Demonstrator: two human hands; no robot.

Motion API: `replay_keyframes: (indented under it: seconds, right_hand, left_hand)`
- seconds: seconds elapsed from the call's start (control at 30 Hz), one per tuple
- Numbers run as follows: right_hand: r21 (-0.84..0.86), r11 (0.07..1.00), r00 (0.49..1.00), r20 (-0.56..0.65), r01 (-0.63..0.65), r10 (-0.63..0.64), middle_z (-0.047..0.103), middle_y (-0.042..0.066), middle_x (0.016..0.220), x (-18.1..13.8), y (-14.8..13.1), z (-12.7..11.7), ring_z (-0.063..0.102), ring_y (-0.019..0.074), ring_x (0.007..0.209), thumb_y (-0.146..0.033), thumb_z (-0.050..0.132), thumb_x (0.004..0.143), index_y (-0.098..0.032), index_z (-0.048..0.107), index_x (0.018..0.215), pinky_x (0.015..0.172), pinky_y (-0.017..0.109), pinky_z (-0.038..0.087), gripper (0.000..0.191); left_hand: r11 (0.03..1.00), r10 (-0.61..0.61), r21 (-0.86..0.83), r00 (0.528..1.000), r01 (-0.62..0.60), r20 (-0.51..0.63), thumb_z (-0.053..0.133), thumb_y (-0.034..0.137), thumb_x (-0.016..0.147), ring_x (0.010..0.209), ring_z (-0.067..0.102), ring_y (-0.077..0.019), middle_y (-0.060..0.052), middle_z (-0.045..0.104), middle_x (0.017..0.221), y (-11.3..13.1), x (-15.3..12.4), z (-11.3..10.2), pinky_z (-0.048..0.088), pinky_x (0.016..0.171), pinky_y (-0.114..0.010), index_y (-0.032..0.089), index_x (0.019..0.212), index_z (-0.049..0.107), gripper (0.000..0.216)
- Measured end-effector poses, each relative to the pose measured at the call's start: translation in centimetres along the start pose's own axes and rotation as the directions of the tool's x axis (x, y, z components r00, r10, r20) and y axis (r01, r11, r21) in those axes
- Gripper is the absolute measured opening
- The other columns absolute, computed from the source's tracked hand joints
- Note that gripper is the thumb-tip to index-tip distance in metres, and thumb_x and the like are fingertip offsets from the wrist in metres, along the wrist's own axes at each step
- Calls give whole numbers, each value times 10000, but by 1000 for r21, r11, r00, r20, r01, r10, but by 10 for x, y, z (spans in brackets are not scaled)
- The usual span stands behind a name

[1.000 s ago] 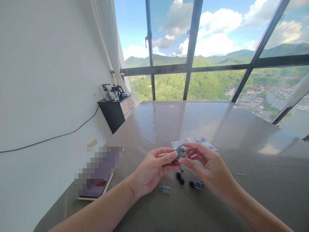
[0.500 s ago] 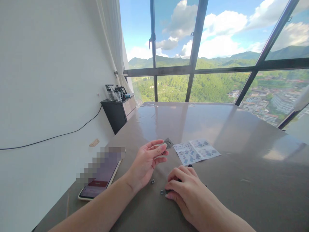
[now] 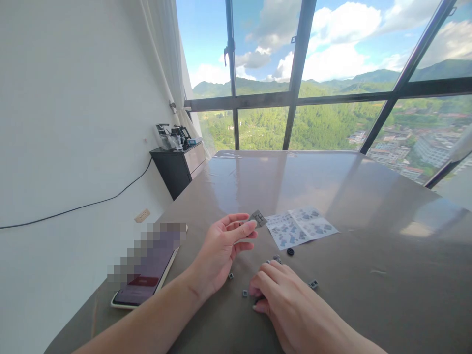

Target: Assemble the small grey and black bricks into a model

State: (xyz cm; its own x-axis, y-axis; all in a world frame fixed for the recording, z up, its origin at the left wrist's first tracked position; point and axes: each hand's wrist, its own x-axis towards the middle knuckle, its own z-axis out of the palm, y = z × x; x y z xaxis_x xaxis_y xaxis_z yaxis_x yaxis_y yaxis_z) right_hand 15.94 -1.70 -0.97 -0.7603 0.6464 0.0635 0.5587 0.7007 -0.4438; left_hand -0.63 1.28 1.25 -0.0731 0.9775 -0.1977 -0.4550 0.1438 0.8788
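My left hand (image 3: 221, 248) is raised a little above the brown table (image 3: 368, 236) and pinches a small grey brick assembly (image 3: 257, 218) between thumb and fingertips. My right hand (image 3: 285, 300) lies low on the table, fingers curled down over small loose pieces that it hides; whether it grips one I cannot tell. Around it lie tiny grey bricks (image 3: 245, 293) (image 3: 230, 276) (image 3: 313, 283) and a small black wheel (image 3: 290, 251). A folded instruction sheet (image 3: 300, 226) lies just beyond the hands.
A phone (image 3: 145, 275) lies on the table at the left edge. A dark cabinet (image 3: 177, 169) with kettles stands against the white wall. Large windows run behind the table's far edge.
One second ago both hands held the grey assembly together. My right hand has since let go and dropped onto the loose pieces; my left hand keeps the assembly, slightly further left.
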Motion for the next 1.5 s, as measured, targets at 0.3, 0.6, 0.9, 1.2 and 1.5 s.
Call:
replay_keyframes:
  seconds: [0.3,0.6,0.9,1.2,1.5]
  right_hand:
    - [175,984,985,-174,16,15,651,44,875,-4,8,-8,581,181,766,-48,519,886,-183,577,874,678,272,429,147]
    - [588,805,825,-416,-78,383,692,22,712,-6,34,-47,618,176,662,-373,575,898,-195,743,989,623,275,466,261]
    - [748,657,848,-291,-87,443,564,-25,615,-2,38,-51,497,130,589,-453,723,761,-175,618,729,564,256,405,299]
    - [774,624,880,-215,-111,424,545,-27,651,-4,42,-44,475,133,622,-549,718,782,-175,599,772,572,259,379,392]
    - [832,553,899,-213,-39,383,653,51,917,-3,42,-46,595,175,790,-501,764,771,-172,610,741,707,292,497,364]
  left_hand:
    - [999,27,45,1000,-27,5,875,206,668,730,658,-121,-18,670,788,-3,0,0,523,589,-196,125,969,675,370]
    - [993,50,104,995,-60,90,889,280,650,715,638,-113,-27,689,775,-8,0,0,531,644,-220,129,917,735,344]
    - [971,77,210,979,-117,191,898,291,632,633,628,-97,-30,736,762,-11,-5,3,511,676,-237,151,928,784,346]
    - [968,59,228,975,-109,215,923,265,575,676,596,-106,-42,722,753,-14,-8,2,487,671,-228,138,901,788,375]
    - [966,72,231,977,-118,199,925,264,558,745,628,-152,-63,744,784,-13,-9,4,505,718,-259,147,865,790,356]
